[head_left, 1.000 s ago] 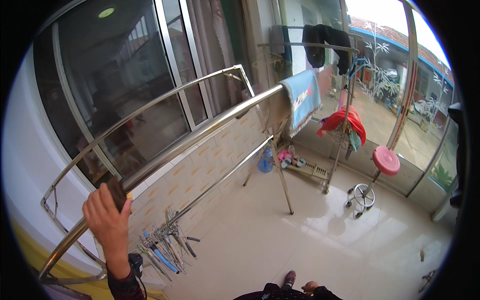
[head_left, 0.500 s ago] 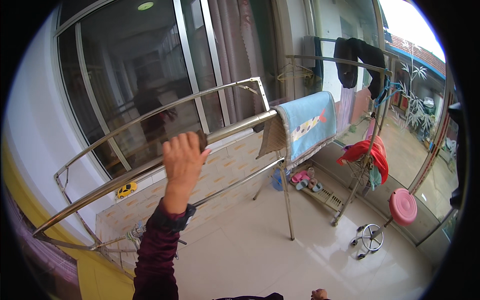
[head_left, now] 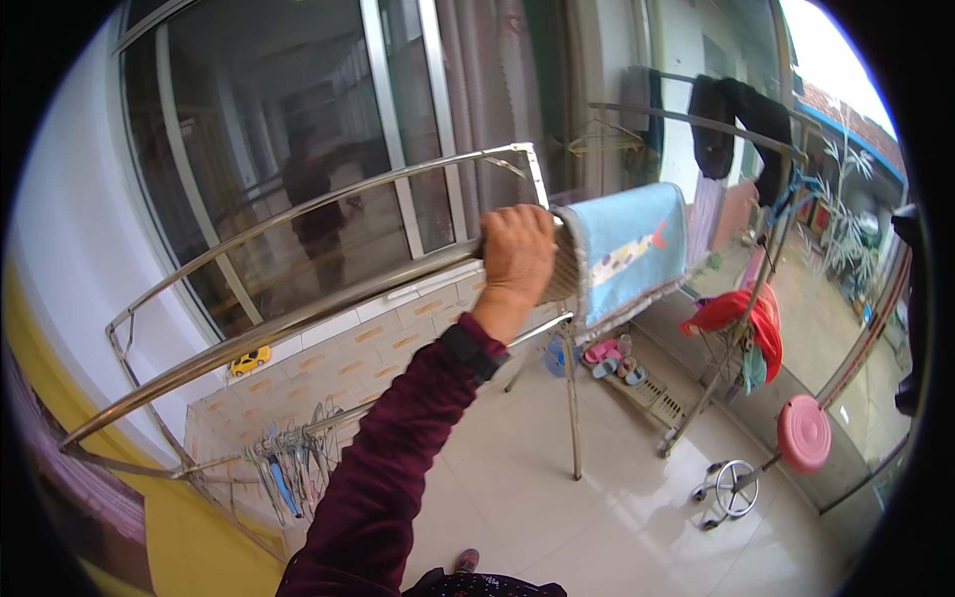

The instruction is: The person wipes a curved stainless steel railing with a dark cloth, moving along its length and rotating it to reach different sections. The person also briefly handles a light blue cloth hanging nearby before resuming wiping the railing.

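Observation:
My left hand point(head_left: 518, 249) is closed over the upper metal rail point(head_left: 288, 323) of a folding drying rack, near its far right end. A sliver of something dark, like a cloth, shows between my palm and the rail; most of it is hidden under the fingers. Just right of my knuckles a light blue mat point(head_left: 637, 239) with a grey border and a spotted fish hangs folded over the same rail. My left arm in a maroon sleeve reaches up from the lower edge. The right hand is out of view.
Hangers point(head_left: 288, 463) cluster on the rack's lower bar. A yellow toy car point(head_left: 250, 360) sits on the tiled ledge under the window. At right stand a pink wheeled stool point(head_left: 804, 434), slippers point(head_left: 619, 363) on a low rack, and another rack with red cloth point(head_left: 761, 323).
My left hand has slid along the rail to the right and away, up to the blue mat. The right hand, at the lower edge before, has left the view.

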Motion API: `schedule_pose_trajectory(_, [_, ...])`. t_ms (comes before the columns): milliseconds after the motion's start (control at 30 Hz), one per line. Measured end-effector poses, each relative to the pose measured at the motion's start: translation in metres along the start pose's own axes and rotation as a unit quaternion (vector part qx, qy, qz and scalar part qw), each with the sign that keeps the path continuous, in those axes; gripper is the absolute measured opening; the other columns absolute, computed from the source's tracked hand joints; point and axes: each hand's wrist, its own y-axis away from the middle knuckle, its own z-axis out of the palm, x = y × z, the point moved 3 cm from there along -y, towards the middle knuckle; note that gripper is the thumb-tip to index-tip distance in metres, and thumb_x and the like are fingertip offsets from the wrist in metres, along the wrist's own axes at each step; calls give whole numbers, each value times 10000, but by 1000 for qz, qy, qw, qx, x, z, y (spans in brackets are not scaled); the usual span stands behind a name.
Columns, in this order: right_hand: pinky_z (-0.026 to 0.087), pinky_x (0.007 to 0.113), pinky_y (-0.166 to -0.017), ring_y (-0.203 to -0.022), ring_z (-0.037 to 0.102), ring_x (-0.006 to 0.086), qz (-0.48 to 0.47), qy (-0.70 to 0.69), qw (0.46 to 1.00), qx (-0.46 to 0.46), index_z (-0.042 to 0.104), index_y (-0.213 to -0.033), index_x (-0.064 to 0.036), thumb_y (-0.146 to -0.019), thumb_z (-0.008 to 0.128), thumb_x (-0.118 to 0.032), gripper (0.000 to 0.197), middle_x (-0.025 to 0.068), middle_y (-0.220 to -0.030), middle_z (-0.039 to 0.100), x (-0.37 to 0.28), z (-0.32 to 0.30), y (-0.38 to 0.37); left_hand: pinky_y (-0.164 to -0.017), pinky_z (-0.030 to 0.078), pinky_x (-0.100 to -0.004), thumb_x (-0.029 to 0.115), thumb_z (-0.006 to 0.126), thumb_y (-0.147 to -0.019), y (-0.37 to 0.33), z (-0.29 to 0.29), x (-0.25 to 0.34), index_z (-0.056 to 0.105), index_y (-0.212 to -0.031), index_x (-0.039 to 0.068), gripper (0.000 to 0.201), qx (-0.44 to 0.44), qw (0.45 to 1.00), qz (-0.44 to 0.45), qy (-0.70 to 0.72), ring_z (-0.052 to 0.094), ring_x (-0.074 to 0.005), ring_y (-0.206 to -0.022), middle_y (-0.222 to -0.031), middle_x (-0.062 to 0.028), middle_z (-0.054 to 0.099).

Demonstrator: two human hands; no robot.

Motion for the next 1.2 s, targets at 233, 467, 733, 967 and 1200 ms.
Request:
schedule_pose_trajectory(233, [524,422,-564,-598,644,276,-62,75,994,-46,643,-770,-26,-909,567,-304,320,123,-719,675,-93,3,-43,-811,403,-389,501,708,-786,15,-19,-26,585,-1109,19,593,9,1000,16,22,561,-241,-899,-959,-98,603])
schedule_pose_trajectory(467, [529,421,-592,-630,649,277,-109,148,978,-100,648,-812,-30,-915,571,-313,311,126,-752,680,-162,30,-79,-762,403,-369,445,796,-718,89,-81,-149,570,-1105,9,625,9,998,-7,56,540,-221,-850,-883,-66,534])
schedule_pose_trajectory(733, [535,419,-624,-667,654,279,-137,199,960,-142,654,-860,-34,-921,576,-324,306,130,-791,686,-200,61,-96,-921,445,-437,443,807,-695,194,-158,-296,564,-1215,43,700,-40,997,-59,-27,584,-279,-1050,-1083,-97,585])
schedule_pose_trajectory(967, [541,418,-652,-699,659,281,-153,185,959,-150,659,-902,-37,-927,581,-333,307,133,-825,691,-195,57,-97,-1022,417,-464,350,827,-684,277,-203,-401,548,-1286,69,720,-20,988,-92,-124,546,-296,-1212,-1249,-95,586])
schedule_pose_trajectory(1200, [546,417,-680,-731,663,283,-119,162,970,-140,664,-944,-41,-932,585,-342,312,136,-859,696,-153,33,-83,-1023,454,-411,183,688,-921,381,-205,-437,534,-1318,41,449,197,891,-409,-12,576,-311,-1189,-1310,-111,600])
